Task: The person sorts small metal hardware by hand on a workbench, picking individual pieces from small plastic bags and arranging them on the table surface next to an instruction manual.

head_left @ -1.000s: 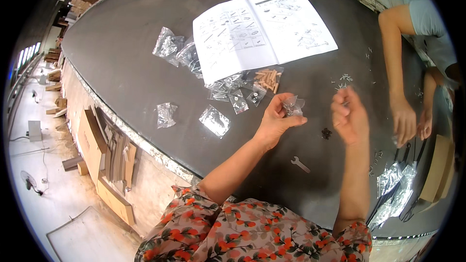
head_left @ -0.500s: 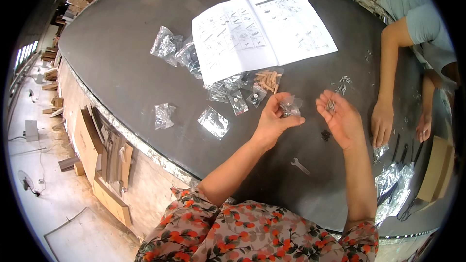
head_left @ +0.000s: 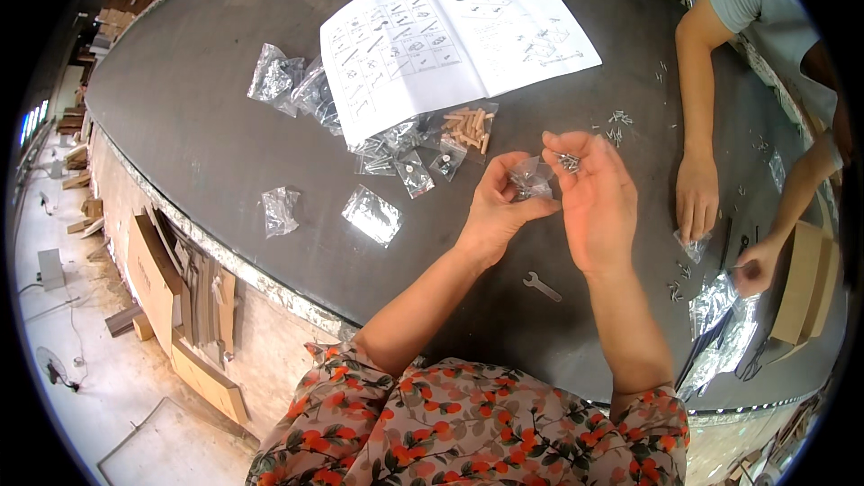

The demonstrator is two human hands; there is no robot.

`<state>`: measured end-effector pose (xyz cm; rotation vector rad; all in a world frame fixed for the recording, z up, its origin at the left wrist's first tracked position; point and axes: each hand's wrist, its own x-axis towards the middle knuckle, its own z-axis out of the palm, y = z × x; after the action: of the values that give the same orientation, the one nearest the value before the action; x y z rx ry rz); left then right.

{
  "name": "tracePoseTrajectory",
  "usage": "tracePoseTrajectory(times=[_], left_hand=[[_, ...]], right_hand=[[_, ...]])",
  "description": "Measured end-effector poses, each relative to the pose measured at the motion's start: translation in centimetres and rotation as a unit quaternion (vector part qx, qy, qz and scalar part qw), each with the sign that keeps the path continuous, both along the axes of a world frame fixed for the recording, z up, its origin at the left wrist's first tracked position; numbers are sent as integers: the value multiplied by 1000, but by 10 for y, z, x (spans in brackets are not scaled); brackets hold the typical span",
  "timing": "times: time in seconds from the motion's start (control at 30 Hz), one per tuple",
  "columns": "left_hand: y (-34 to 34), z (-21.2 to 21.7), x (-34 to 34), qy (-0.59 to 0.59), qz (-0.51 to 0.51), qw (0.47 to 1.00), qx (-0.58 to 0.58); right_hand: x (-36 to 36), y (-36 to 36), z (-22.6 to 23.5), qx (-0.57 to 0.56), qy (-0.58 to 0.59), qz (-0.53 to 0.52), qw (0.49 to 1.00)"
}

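Off to the left hand's far left lie two small clear bags (head_left: 281,210) on the dark table (head_left: 180,117). The left hand (head_left: 500,207) pinches a crumpled clear plastic bag (head_left: 531,180); beyond it sits an open white instruction booklet (head_left: 454,36). The right hand (head_left: 594,198), just beside it, is cupped open with small metal screws (head_left: 568,161) at its fingertips. A small wrench (head_left: 541,285) lies below.

A big dark grey table (head_left: 207,126) is holding an open white paper booklet (head_left: 454,36). Small clear plastic bags (head_left: 371,213) and a little metal wrench (head_left: 541,285) are lying on it too.
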<state>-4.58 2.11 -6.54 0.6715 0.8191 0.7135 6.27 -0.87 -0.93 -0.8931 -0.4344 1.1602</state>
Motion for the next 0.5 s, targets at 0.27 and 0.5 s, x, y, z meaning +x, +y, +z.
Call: tracePoseTrajectory(times=[0.27, 0.5], left_hand=[[-2, 6, 2, -5, -9, 1000, 4], [-3, 2, 5, -13, -11, 1000, 13]], right_hand=[[-4, -2, -7, 31, -65, -10, 997], [-7, -4, -7, 20, -72, -18, 997]])
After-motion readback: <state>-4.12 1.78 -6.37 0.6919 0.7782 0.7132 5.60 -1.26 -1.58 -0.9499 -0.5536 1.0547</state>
